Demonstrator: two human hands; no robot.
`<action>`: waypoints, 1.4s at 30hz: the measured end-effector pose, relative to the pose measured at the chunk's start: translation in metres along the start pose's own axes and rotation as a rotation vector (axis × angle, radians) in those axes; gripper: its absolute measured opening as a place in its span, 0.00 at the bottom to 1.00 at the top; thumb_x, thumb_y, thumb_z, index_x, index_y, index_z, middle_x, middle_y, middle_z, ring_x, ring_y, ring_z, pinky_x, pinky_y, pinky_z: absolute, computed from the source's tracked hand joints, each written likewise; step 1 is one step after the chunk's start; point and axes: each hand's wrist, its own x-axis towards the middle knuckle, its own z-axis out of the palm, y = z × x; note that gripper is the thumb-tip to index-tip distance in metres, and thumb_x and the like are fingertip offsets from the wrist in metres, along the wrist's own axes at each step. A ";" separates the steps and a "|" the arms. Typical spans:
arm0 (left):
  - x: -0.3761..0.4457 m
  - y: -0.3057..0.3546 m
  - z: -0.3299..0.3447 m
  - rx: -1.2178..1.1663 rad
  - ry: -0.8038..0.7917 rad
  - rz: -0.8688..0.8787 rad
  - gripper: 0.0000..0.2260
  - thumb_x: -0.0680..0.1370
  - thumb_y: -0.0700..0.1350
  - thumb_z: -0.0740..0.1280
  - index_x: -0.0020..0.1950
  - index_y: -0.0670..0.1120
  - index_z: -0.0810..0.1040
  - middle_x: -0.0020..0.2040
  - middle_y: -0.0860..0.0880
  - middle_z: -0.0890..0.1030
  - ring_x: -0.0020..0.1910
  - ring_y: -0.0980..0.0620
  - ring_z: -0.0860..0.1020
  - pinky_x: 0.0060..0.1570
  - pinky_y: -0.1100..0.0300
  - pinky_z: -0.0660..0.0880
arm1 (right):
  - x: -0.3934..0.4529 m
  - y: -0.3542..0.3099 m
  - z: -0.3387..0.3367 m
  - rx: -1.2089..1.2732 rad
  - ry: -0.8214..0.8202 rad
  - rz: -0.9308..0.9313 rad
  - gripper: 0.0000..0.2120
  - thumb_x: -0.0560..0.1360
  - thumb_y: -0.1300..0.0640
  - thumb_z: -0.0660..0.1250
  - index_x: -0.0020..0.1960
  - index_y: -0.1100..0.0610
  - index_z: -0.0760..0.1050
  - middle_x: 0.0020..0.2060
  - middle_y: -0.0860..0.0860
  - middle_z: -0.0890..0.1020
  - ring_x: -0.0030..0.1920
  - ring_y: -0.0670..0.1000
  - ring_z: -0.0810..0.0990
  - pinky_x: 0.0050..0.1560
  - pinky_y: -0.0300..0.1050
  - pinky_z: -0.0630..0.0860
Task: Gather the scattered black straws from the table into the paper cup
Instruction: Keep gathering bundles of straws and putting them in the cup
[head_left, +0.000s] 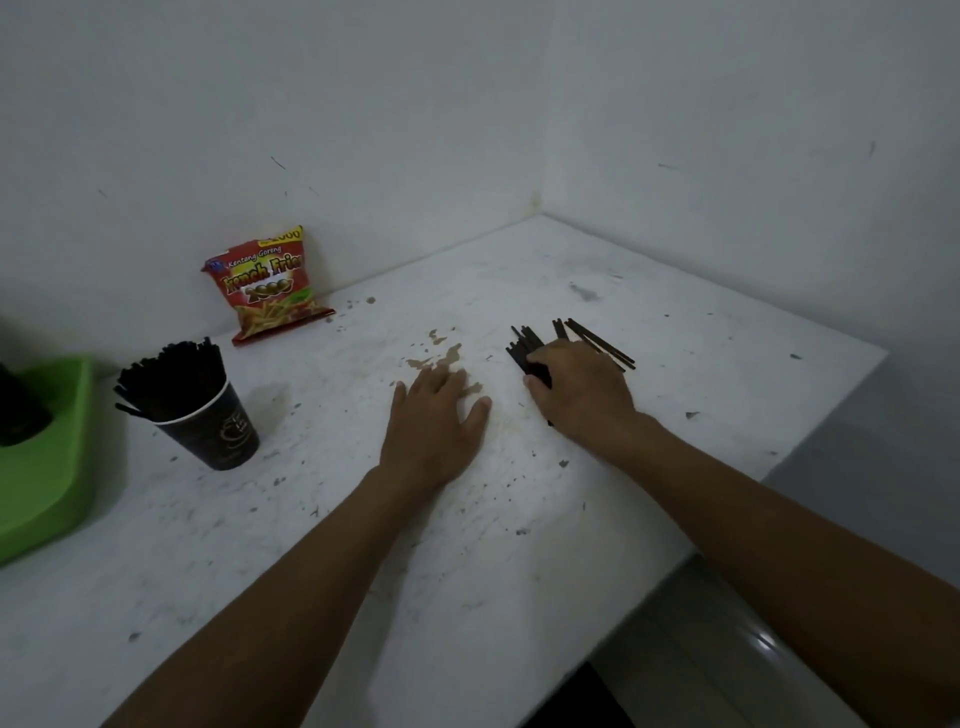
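Both hands are down: the right hand (582, 387) curls over a loose bundle of black straws (527, 345) near the table's (519, 519) right edge, left hand (434, 421) spread flat beside it; light, stiff, slippery, they seem best pinched mid-length before the paper cup (208, 415) by the left edge.

We see a dark paper cup (221, 431) standing upright at the table's left side, white-rimmed, with a faint cup logo on its wall. It is packed with black straws (171, 376) that fan out above the rim. Well apart to the right, loose black straws (597, 340) lie flat on the tabletop in a rough bundle, partly covered.
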 end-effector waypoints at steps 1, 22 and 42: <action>0.000 -0.001 0.000 -0.005 0.001 0.001 0.28 0.82 0.62 0.54 0.78 0.50 0.67 0.80 0.47 0.64 0.81 0.48 0.58 0.79 0.42 0.51 | -0.001 -0.001 0.000 -0.022 0.016 0.003 0.16 0.78 0.46 0.66 0.61 0.53 0.81 0.56 0.51 0.82 0.58 0.55 0.79 0.57 0.51 0.75; 0.000 -0.003 0.002 -0.002 0.018 0.006 0.28 0.82 0.63 0.54 0.79 0.50 0.67 0.80 0.48 0.65 0.80 0.48 0.59 0.80 0.43 0.53 | 0.064 -0.053 -0.047 -0.342 -0.494 0.155 0.10 0.67 0.63 0.71 0.41 0.59 0.70 0.41 0.56 0.73 0.36 0.53 0.75 0.39 0.44 0.76; 0.002 -0.004 0.001 -0.004 0.033 0.000 0.28 0.81 0.64 0.55 0.77 0.50 0.70 0.79 0.48 0.68 0.79 0.48 0.63 0.78 0.42 0.58 | 0.057 -0.054 -0.045 -0.453 -0.714 0.069 0.17 0.82 0.61 0.56 0.70 0.61 0.70 0.56 0.57 0.77 0.50 0.57 0.72 0.49 0.48 0.69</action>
